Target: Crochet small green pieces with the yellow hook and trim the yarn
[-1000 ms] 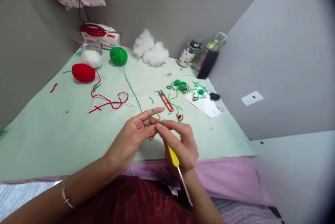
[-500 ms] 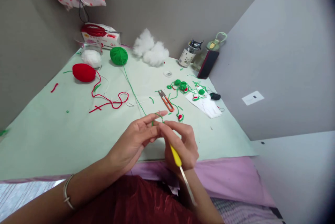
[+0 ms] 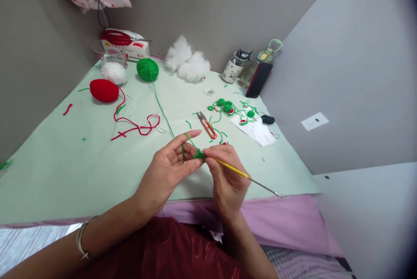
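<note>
Green yarn is worked into a small, dense crocheted piece, which is between the two hands, above the near part of the table with its pale green cover. The left hand has the thumb and a finger closed together on the left side of this piece. Its forefinger is stretched out, and a thin strand of green yarn goes over it; green yarn also crosses the lower fingers. This strand comes across the table from a round green ball of yarn.

The right hand is clamped on a slender crochet hook with yellow handle and metal ends. Its fingertips are at the right edge of the piece. One metal end points out to the lower right; how the other end sits in the stitches, I cannot tell, because the fingers partly hide it.

Just beyond the hands lie small thread snips with orange handles and dark blades. To the right of them are several little green crocheted pieces with red and white parts, near a folded white paper tissue. An oval red ball of yarn rests at the left, just beside a fluffy white ball of yarn.
</note>
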Available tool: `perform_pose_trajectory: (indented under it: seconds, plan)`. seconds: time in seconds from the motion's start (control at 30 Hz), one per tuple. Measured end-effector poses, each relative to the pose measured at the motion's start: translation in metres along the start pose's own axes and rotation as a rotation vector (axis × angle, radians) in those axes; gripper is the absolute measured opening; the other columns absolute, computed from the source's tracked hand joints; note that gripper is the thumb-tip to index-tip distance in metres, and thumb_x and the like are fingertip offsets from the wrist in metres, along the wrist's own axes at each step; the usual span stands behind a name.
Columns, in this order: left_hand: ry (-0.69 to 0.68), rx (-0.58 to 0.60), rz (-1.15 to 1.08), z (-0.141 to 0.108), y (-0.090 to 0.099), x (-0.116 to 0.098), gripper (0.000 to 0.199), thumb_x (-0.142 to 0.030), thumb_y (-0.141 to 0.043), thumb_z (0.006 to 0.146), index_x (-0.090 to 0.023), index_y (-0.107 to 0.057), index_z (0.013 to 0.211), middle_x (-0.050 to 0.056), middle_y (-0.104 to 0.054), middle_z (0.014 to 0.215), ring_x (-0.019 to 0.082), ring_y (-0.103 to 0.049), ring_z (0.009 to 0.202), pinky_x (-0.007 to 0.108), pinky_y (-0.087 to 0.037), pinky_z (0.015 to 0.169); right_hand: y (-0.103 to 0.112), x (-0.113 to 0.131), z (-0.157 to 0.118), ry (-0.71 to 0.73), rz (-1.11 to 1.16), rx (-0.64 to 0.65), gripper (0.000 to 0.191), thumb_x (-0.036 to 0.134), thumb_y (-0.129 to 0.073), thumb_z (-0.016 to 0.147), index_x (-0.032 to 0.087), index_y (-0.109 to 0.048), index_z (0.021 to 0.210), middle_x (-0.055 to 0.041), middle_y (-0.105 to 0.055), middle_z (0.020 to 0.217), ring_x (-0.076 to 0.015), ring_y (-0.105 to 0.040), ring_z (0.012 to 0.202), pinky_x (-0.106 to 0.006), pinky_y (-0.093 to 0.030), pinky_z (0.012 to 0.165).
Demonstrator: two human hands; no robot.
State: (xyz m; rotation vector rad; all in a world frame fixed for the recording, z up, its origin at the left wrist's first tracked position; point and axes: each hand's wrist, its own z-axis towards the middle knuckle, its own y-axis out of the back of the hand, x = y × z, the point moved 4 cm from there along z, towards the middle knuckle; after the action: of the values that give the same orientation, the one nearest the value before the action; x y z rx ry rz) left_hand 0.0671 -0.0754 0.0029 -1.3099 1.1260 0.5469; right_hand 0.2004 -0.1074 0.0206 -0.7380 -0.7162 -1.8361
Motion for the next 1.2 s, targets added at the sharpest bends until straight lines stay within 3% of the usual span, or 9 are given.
perform_pose_trajectory:
  seconds: [0.23,0.37,0.47,0.67,0.8,0.93,1.07,1.13,1.2]
  plan:
    - [0.042,0.041,-0.042,0.006,0.005,-0.001,0.039,-0.018,-0.08,0.083,-0.026,-0.076,0.121,-0.002,-0.068,0.088,0.011,-0.062,0.083,0.023,-0.049,0.085,0.005,-0.01,0.004,-0.168,0.099,-0.008,0.012,0.013,-0.076,0.086,0.025,-0.075,0.091,0.0001,-0.073,0.084,-0.0146,-0.067,0.078,-0.029,-0.055,0.071]
    - [0.203,0.101,-0.215,0.007,0.006,0.004,0.032,-0.017,-0.08,0.084,-0.021,-0.078,0.116,-0.002,-0.068,0.078,0.007,-0.061,0.068,0.019,-0.052,0.076,0.006,-0.026,0.0,-0.374,0.36,-0.045,0.009,0.026,-0.08,0.082,0.022,-0.074,0.088,0.0017,-0.07,0.078,-0.0116,-0.065,0.063,-0.025,-0.053,0.057]
    - [0.319,0.137,-0.343,0.007,0.005,0.007,0.03,-0.016,-0.075,0.088,-0.019,-0.076,0.119,-0.003,-0.064,0.067,0.007,-0.062,0.063,0.017,-0.054,0.067,0.006,-0.03,-0.004,-0.418,0.34,-0.029,0.012,0.03,-0.08,0.083,0.021,-0.074,0.09,0.001,-0.071,0.079,-0.0111,-0.065,0.061,-0.025,-0.054,0.058]
    - [0.294,0.119,-0.375,0.007,0.002,0.006,0.028,-0.015,-0.073,0.09,-0.017,-0.076,0.118,0.0,-0.07,0.078,0.007,-0.067,0.068,0.017,-0.058,0.074,0.007,-0.022,-0.001,-0.28,0.154,-0.031,0.008,0.029,-0.072,0.09,0.023,-0.078,0.091,0.0006,-0.068,0.072,-0.0136,-0.065,0.067,-0.027,-0.053,0.063]
    - [0.193,0.109,-0.24,0.006,0.002,0.004,0.031,-0.019,-0.079,0.086,-0.023,-0.076,0.117,0.0,-0.072,0.089,0.011,-0.071,0.078,0.022,-0.057,0.083,0.009,-0.023,0.001,-0.24,0.232,-0.069,0.01,0.029,-0.069,0.093,0.023,-0.078,0.092,0.0006,-0.069,0.072,-0.0128,-0.063,0.067,-0.028,-0.052,0.064]
    - [0.052,0.049,-0.045,0.004,0.007,0.0,0.04,-0.021,-0.082,0.082,-0.025,-0.074,0.121,-0.002,-0.069,0.085,0.013,-0.069,0.081,0.027,-0.055,0.087,0.01,-0.023,0.003,-0.274,0.218,-0.013,0.01,0.028,-0.068,0.094,0.022,-0.076,0.096,-0.0005,-0.071,0.076,-0.0133,-0.065,0.064,-0.029,-0.055,0.061]
    - [-0.044,-0.013,0.115,0.001,0.008,-0.002,0.051,-0.019,-0.082,0.08,-0.026,-0.07,0.129,-0.003,-0.067,0.084,0.013,-0.065,0.086,0.027,-0.052,0.09,0.007,-0.008,0.0,0.011,-0.166,0.021,0.018,0.017,-0.066,0.094,0.027,-0.076,0.104,-0.0037,-0.075,0.09,-0.0179,-0.07,0.084,-0.035,-0.058,0.074]
    - [-0.032,-0.002,0.104,0.001,0.007,-0.001,0.054,-0.02,-0.082,0.081,-0.027,-0.068,0.132,-0.003,-0.068,0.086,0.014,-0.064,0.089,0.027,-0.051,0.091,0.001,-0.002,-0.006,0.179,-0.337,0.013,0.028,0.011,-0.066,0.093,0.03,-0.076,0.111,-0.006,-0.076,0.104,-0.02,-0.071,0.094,-0.038,-0.058,0.08]
    - [0.025,0.043,0.046,0.001,0.005,0.003,0.053,-0.023,-0.081,0.082,-0.026,-0.067,0.134,-0.002,-0.07,0.089,0.014,-0.065,0.09,0.027,-0.051,0.09,-0.002,0.001,-0.011,0.261,-0.355,-0.052,0.035,0.007,-0.066,0.092,0.032,-0.076,0.115,-0.0068,-0.076,0.111,-0.0207,-0.071,0.099,-0.039,-0.058,0.082]
